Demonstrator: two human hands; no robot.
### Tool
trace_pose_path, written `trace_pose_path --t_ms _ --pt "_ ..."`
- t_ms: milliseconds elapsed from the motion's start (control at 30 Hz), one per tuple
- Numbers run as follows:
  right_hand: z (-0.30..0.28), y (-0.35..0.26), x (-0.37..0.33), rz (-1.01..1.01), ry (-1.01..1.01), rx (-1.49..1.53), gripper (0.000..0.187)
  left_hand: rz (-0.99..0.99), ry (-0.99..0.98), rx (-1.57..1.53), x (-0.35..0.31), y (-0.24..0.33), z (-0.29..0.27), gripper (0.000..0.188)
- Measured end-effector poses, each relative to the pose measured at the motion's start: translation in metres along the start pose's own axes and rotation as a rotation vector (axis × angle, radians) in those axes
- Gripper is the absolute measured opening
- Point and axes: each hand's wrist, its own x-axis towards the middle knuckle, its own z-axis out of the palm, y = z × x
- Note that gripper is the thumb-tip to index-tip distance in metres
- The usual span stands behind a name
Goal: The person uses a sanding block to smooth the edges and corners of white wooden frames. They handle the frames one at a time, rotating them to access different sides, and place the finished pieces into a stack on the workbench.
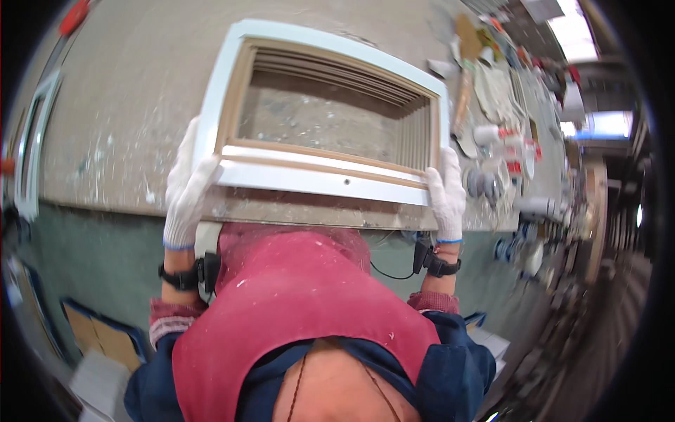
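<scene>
A stack of white rectangular frames with brown inner edges lies on the workbench (pixel 133 133) in front of me. The top frame (pixel 295 177) has a small dark hole in its near rail, and the bench shows through its opening. My left hand (pixel 188 190), in a white knitted glove, closes on the left near corner with the thumb on top. At the right near corner my right hand (pixel 447 193), gloved the same way, grips the side with its thumb inward. Most of the fingers' undersides are hidden. I cannot tell whether the top frame is lifted off those below.
Crowded along the bench's right side are a pale cloth (pixel 498 90), a brown stick-like roll (pixel 463 98), red-and-white containers (pixel 517 151) and grey spools (pixel 485 184). Another white frame (pixel 34 151) stands at the left edge. Cardboard-coloured panels (pixel 102 337) lean below on the left.
</scene>
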Motion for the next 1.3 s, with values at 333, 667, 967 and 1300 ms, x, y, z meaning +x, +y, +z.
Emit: trace_pose_path --t_ms 333,667,967,1300 --pt "0.018 0.009 -0.089 0.160 0.262 0.549 0.051 -0.163 0.236 -0.083 -0.047 0.008 -0.008 0.045" --pt "0.024 -0.009 -0.131 0.589 -0.044 1.547 0.034 0.466 0.251 0.909 -0.050 0.028 0.015 0.050" --pt "-0.018 -0.047 -0.168 0.294 -0.317 1.427 0.049 0.707 -0.637 1.207 -0.070 0.043 0.103 0.052" --pt "-0.047 -0.060 -0.143 -0.046 -0.372 1.020 0.036 0.790 -0.624 1.106 -0.066 0.074 0.072 0.038"
